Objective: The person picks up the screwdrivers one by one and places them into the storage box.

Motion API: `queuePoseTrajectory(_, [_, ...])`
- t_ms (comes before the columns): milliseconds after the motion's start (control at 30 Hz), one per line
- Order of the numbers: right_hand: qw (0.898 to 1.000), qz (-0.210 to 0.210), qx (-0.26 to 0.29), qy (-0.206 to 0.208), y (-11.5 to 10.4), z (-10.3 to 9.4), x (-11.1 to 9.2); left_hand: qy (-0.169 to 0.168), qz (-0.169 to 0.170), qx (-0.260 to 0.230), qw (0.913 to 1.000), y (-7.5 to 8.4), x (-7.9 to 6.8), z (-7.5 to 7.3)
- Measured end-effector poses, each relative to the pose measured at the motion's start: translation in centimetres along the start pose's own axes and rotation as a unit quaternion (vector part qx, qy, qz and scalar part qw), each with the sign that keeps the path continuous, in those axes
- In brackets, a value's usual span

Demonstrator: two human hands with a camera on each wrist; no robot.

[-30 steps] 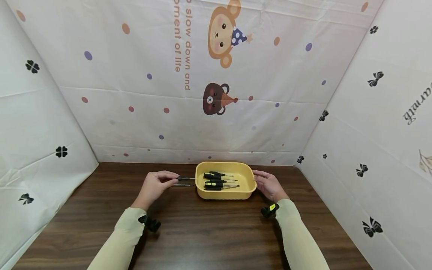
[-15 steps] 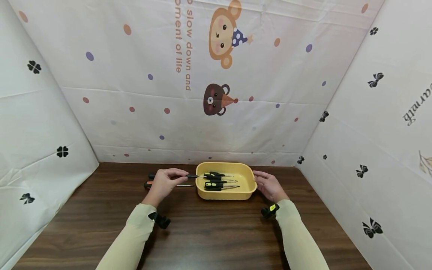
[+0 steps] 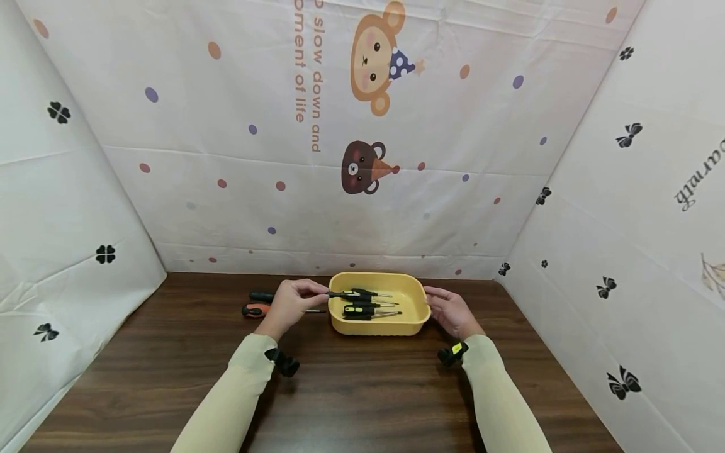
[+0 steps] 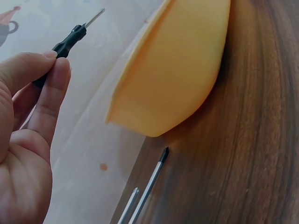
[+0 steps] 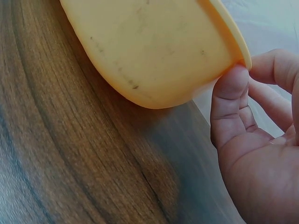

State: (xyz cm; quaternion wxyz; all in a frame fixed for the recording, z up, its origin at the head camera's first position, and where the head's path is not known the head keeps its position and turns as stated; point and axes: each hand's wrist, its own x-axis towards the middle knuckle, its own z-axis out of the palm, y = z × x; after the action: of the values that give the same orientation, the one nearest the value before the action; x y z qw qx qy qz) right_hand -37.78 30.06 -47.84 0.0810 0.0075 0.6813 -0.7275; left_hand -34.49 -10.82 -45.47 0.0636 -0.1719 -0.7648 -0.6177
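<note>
My left hand (image 3: 290, 308) pinches a small screwdriver (image 4: 70, 43) by its black handle, between thumb and fingers. In the head view the tool hangs over the left rim of a yellow plastic bin (image 3: 379, 328), its shaft pointing right. Inside the bin lie several black-handled screwdrivers (image 3: 358, 309), side by side with shafts to the right. At the bin's right end, my right hand (image 5: 259, 140) grips the rim between thumb and forefinger.
Left of the bin, a screwdriver with an orange and black handle (image 3: 256, 310) and a black-handled screwdriver (image 3: 260, 296) lie on the dark wooden table (image 3: 362, 390), partly behind my left hand. Printed white cloth (image 3: 306, 214) stands behind and at both sides.
My left hand has moved right with the small screwdriver, from beside the bin to over its left rim. The two handles on the table have come into view. My right hand stays put.
</note>
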Motion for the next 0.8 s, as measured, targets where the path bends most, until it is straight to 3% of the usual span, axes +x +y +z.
queuePoseTrajectory(367, [1.000, -0.001, 0.004, -0.002, 0.0, 0.1, -0.1, -0.016, -0.027, 0.016, 0.9994, -0.3, 1.0, 2.1])
queuePoseTrajectory(600, [1.000, -0.002, 0.008, -0.001, 0.0, 0.0, 0.0, -0.028, -0.015, 0.040, 0.9987, -0.2, 1.8, 3.2])
queuePoseTrajectory(800, [1.000, -0.004, 0.014, -0.006, 0.0, 0.0, -0.1, -0.034, -0.011, 0.090, 0.9953, 0.0, 2.4, 3.9])
